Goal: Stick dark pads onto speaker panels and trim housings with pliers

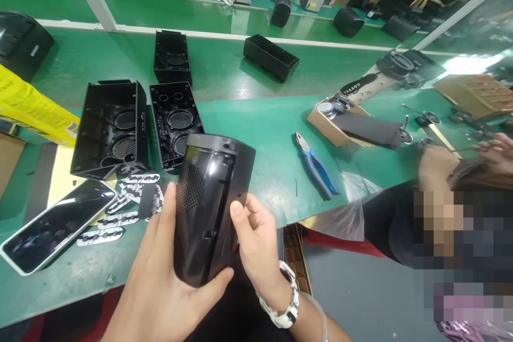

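My left hand (164, 278) is wrapped around a black speaker housing (204, 214), its thumb across the lower end. The housing is tilted upright over the table's near edge and shows a perforated grille patch and a long slot. My right hand (256, 240) is closed in a pinch against the housing's right side, thumb tip at the edge. Whatever is between those fingers is hidden. Just beyond lie two open black housing shells, a nearer one (160, 144) and a larger one (90, 128), with round mesh grilles inside. Patterned strips (116, 219) lie left of my left hand.
A phone (60, 224) lies at left by a yellow bag (32, 101). Blue-handled pliers (318, 171) and a cardboard box (332, 128) of speaker parts are at right. More black shells (270, 57) stand farther back. A co-worker's hands (441, 171) are at far right.
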Demonstrator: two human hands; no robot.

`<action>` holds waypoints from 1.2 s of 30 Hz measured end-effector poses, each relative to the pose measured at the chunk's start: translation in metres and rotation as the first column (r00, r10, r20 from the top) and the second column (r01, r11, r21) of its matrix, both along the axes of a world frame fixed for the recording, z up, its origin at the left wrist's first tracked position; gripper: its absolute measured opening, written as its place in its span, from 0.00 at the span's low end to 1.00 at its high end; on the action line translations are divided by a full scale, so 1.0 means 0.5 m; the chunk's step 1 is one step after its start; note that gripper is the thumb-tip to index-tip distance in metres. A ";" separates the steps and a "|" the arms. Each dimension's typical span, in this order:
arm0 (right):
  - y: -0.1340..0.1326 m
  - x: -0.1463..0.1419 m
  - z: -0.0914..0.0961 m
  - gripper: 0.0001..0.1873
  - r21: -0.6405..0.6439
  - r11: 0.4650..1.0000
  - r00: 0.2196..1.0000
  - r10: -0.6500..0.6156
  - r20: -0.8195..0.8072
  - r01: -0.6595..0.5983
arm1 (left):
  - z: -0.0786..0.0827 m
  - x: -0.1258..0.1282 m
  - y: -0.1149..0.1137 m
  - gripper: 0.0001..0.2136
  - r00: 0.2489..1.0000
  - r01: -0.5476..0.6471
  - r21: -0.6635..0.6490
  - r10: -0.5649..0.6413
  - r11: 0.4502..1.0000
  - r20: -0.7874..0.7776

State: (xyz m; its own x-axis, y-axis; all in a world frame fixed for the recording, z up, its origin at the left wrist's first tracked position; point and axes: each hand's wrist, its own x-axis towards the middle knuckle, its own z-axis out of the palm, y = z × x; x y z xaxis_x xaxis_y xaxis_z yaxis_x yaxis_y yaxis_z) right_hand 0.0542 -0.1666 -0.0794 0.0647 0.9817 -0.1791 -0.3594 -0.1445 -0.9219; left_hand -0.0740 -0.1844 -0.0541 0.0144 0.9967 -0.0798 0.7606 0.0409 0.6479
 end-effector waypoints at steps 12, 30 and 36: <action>0.001 0.010 0.007 0.08 0.032 0.999 0.980 0.000 -0.200 0.006 | 0.006 -0.002 0.010 0.51 0.995 0.084 0.067 -0.087 0.994 0.051; -0.002 0.037 0.050 0.18 0.061 0.985 0.967 0.169 -0.192 -0.160 | 0.038 -0.011 0.035 0.53 0.987 0.139 0.099 -0.145 0.985 0.063; -0.002 0.044 0.057 0.15 0.060 0.992 0.971 0.120 -0.205 -0.109 | 0.055 0.001 0.038 0.52 0.985 0.172 0.176 -0.175 0.969 0.001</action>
State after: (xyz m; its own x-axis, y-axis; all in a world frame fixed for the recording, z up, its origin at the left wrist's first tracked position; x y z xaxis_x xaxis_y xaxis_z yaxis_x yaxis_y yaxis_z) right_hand 0.0760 -0.1678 -0.0506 -0.0824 0.9881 -0.1296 -0.5278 -0.1536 -0.8354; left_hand -0.0736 -0.1653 -0.0268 0.1884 0.9772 0.0974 0.7352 -0.2061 0.6457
